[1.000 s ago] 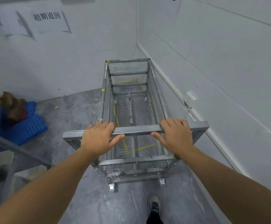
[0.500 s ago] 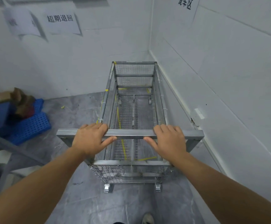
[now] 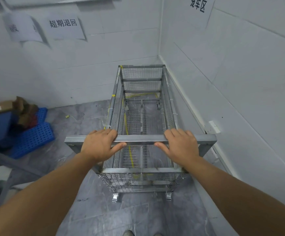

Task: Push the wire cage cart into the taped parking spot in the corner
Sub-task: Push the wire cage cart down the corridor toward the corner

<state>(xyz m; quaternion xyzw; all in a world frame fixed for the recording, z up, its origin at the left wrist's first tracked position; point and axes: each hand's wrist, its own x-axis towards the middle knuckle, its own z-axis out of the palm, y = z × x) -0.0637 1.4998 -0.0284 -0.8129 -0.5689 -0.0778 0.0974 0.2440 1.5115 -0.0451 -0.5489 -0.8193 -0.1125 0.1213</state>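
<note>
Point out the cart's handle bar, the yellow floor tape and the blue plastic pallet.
handle bar (image 3: 139, 140): head view, bare middle of the bar between the hands.
yellow floor tape (image 3: 130, 154): head view, strip seen through the cage mesh.
blue plastic pallet (image 3: 33, 138): head view, perforated top face.

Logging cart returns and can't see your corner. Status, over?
Left hand and right hand both gripping the handle bar. Wire cage cart nosed into the corner, yellow floor tape showing through its mesh. Nothing ahead blocking it.
</note>
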